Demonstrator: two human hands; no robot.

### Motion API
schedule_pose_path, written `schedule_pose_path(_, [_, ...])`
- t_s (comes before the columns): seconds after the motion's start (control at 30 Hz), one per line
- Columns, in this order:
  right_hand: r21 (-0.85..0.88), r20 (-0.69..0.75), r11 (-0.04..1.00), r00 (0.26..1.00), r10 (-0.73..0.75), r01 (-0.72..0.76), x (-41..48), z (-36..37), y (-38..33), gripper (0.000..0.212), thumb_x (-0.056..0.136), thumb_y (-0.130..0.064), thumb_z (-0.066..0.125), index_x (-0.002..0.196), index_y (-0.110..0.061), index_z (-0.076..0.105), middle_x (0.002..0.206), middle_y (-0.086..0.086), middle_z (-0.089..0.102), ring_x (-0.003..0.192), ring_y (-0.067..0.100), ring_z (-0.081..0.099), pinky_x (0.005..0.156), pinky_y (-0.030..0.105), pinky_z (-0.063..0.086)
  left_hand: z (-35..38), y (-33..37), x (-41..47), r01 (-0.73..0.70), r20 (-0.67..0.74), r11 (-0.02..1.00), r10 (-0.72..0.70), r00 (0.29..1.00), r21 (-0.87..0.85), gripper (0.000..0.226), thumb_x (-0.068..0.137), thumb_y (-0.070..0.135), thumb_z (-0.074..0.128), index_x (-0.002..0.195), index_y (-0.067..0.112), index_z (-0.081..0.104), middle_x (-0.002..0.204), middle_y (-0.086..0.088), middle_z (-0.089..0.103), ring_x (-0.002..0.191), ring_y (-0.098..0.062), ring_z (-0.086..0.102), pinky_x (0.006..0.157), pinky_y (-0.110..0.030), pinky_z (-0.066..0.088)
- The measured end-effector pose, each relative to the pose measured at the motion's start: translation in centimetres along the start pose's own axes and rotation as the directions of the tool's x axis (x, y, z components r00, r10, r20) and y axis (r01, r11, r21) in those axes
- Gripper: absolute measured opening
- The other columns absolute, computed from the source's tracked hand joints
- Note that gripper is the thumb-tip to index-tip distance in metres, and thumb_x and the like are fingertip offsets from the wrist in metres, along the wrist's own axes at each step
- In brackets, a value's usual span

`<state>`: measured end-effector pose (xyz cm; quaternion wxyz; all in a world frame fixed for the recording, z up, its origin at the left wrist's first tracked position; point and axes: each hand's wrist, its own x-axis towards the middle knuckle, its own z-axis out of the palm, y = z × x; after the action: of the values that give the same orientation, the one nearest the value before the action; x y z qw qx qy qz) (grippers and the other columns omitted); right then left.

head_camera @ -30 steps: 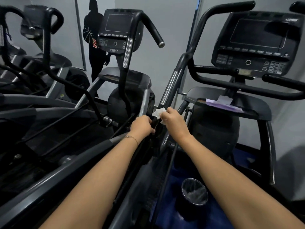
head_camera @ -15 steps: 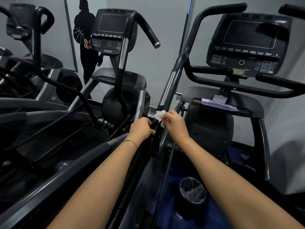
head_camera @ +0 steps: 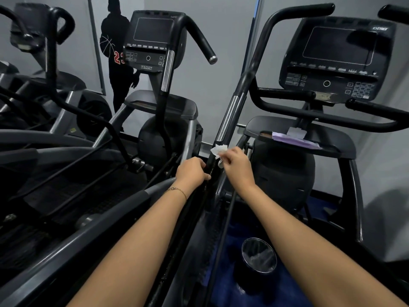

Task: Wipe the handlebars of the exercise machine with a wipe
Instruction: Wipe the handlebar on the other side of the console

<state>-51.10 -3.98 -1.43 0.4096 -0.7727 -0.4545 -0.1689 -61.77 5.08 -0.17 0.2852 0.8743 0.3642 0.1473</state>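
A long black handlebar (head_camera: 247,80) with a chrome sleeve (head_camera: 228,117) rises from the centre toward the upper right. My right hand (head_camera: 238,167) pinches a crumpled white wipe (head_camera: 218,150) against the bar just below the chrome sleeve. My left hand (head_camera: 192,171) grips the same black bar a little lower, fingers curled round it. The machine's console (head_camera: 338,58) and its fixed black handles (head_camera: 332,122) sit at the upper right.
A purple wipe packet (head_camera: 294,139) lies on the machine's tray. A dark bin (head_camera: 257,258) with a clear liner stands on the blue floor below my right arm. A second machine with console (head_camera: 152,41) and more equipment crowd the left.
Both hands stay at the same spot on the bar; the wipe has shifted only slightly. The camera view has drifted a little.
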Motion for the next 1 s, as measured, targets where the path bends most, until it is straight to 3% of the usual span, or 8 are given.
schedule_pose_path(0.1, [0.029,0.062,0.996,0.995,-0.083,0.081,-1.2,-0.2,0.2,0.019,0.086,-0.007,0.063,0.104,-0.004,0.069,0.095,0.007,0.055,0.081,0.010,0.050,0.075,0.013,0.035,-0.1,0.0,0.1,0.002,0.008,1.000,-0.002,1.000,-0.010,0.048,0.079,0.030,0.073,0.123,0.019,0.057,0.121,-0.001,0.062,0.113,-0.019,0.057,0.092,-0.029,0.042])
schedule_pose_path(0.3, [0.037,0.094,0.999,0.995,-0.020,0.016,0.3,-0.5,-0.4,0.012,0.091,-0.015,0.052,0.095,-0.007,0.060,0.089,0.004,0.051,0.079,0.017,0.048,0.069,0.025,0.036,0.0,-0.1,-0.4,-0.012,-0.014,1.000,0.012,1.000,-0.009,0.048,0.082,0.029,0.071,0.126,0.018,0.056,0.120,-0.003,0.062,0.112,-0.020,0.056,0.089,-0.028,0.043])
schedule_pose_path(0.43, [-0.102,0.284,0.965,0.936,-0.206,0.243,0.1,-0.2,-0.2,0.023,0.093,-0.031,0.046,0.110,-0.017,0.051,0.100,-0.004,0.051,0.091,0.014,0.047,0.080,0.030,0.040,-0.1,-0.2,-0.4,-0.019,-0.005,1.000,0.019,1.000,-0.014,0.048,0.083,0.030,0.070,0.127,0.019,0.055,0.120,-0.003,0.062,0.111,-0.019,0.058,0.084,-0.026,0.042])
schedule_pose_path(0.5, [-0.110,0.254,0.973,0.952,-0.170,0.203,1.0,-0.9,-0.1,0.026,0.093,-0.022,0.049,0.116,-0.012,0.054,0.109,0.002,0.053,0.095,0.017,0.050,0.080,0.031,0.043,-0.1,-0.2,-0.6,-0.014,-0.009,1.000,0.014,1.000,-0.019,0.047,0.083,0.030,0.070,0.126,0.019,0.055,0.119,-0.003,0.063,0.111,-0.019,0.058,0.085,-0.026,0.043])
schedule_pose_path(0.63, [-0.292,0.189,0.871,0.917,-0.352,0.395,0.7,-0.5,0.3,0.017,0.073,0.009,0.068,0.088,0.002,0.067,0.091,0.014,0.062,0.079,0.031,0.058,0.058,0.040,0.054,-0.2,0.0,-0.9,-0.013,-0.011,1.000,0.013,1.000,-0.020,0.046,0.083,0.029,0.069,0.126,0.019,0.055,0.118,-0.003,0.063,0.110,-0.019,0.058,0.083,-0.026,0.043])
schedule_pose_path(0.77, [-0.313,0.321,0.785,0.838,-0.442,0.534,1.2,-1.1,0.7,0.021,0.068,0.010,0.071,0.087,0.000,0.067,0.088,0.013,0.061,0.076,0.031,0.057,0.052,0.039,0.053,-0.3,0.1,-1.3,-0.035,-0.015,0.999,0.035,0.999,-0.004,0.039,0.085,0.027,0.067,0.122,0.018,0.059,0.114,-0.003,0.065,0.107,-0.019,0.059,0.080,-0.025,0.042])
schedule_pose_path(0.9, [-0.302,0.205,0.853,0.903,-0.377,0.425,1.8,-0.9,0.4,0.022,0.067,0.014,0.068,0.085,0.001,0.066,0.086,0.014,0.061,0.077,0.031,0.057,0.055,0.041,0.052,-0.4,0.2,-1.5,-0.033,-0.020,0.999,0.032,0.999,-0.012,0.037,0.086,0.025,0.067,0.121,0.016,0.059,0.114,-0.004,0.065,0.108,-0.019,0.058,0.081,-0.026,0.042])
schedule_pose_path(1.0, [-0.247,0.256,0.840,0.869,-0.423,0.482,-0.1,-0.4,0.5,0.020,0.066,0.012,0.069,0.082,0.000,0.065,0.083,0.013,0.059,0.072,0.030,0.056,0.050,0.039,0.050,-0.3,0.1,-1.3,-0.035,-0.021,0.999,0.035,0.999,0.004,0.041,0.086,0.028,0.066,0.124,0.017,0.057,0.116,-0.003,0.064,0.108,-0.019,0.058,0.080,-0.026,0.041])
